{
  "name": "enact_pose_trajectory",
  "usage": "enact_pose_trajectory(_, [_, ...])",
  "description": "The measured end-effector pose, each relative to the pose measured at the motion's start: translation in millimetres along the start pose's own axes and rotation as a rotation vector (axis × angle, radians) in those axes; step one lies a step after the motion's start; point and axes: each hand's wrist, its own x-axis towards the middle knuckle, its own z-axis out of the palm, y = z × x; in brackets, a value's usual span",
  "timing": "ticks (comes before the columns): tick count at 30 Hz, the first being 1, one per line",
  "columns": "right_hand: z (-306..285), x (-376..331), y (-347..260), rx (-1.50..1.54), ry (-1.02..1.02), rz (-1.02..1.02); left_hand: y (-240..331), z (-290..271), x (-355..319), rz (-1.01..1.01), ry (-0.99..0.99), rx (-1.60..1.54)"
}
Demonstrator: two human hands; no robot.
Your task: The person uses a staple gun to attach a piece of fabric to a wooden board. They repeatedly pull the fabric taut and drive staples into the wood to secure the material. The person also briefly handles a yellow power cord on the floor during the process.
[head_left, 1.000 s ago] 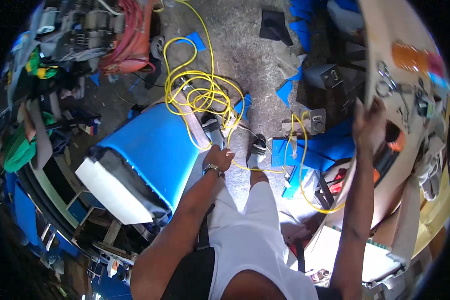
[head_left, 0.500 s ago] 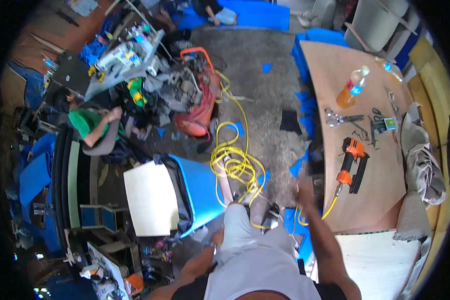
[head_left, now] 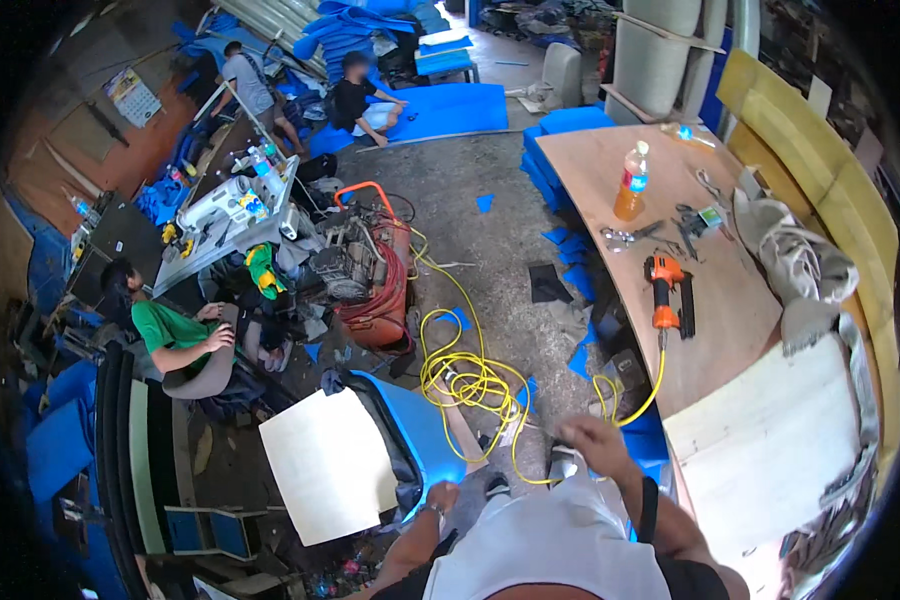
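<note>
Single head-worn fisheye view, looking steeply down, wide over workshop floor (head_left: 510, 190), edges bent

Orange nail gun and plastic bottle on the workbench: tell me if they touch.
Apart. The head view shows the orange nail gun lying nearer the person, with bare bench top and small tools between it and the upright plastic bottle.

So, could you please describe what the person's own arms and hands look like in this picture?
Both arms are bare from shoulder to wrist, under a sleeveless white top with dark edging at the armholes. The left hand has a thin band or bracelet at its wrist. The right hand is gloveless and blurred; no ring or watch can be made out. A dark strap runs by the right upper arm.
</note>
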Motion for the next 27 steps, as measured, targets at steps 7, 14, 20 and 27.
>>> enact_pose_trajectory(7, [28.4, -17.3, -248.1, 0.408, -0.046, -1.402, -22.8, -46.1, -35.0, 0.139, -0.006, -0.053])
enact_pose_trajectory(14, [21.8, -112.1, -253.4, 0.429, 0.102, -1.582, -18.0, -25.7, -19.6, 0.205, -0.195, 0.046])
enact_pose_trajectory(20, [-11.2, -174.7, -238.8, 0.297, 0.277, -1.54, 30.8, -5.0, -10.2, 0.301, -0.281, 0.135])
enact_pose_trajectory(27, [-60.0, -279.0, -203.7, 0.18, 0.49, -1.525, 123.0, 18.1, -10.1, 0.451, -0.329, 0.244])
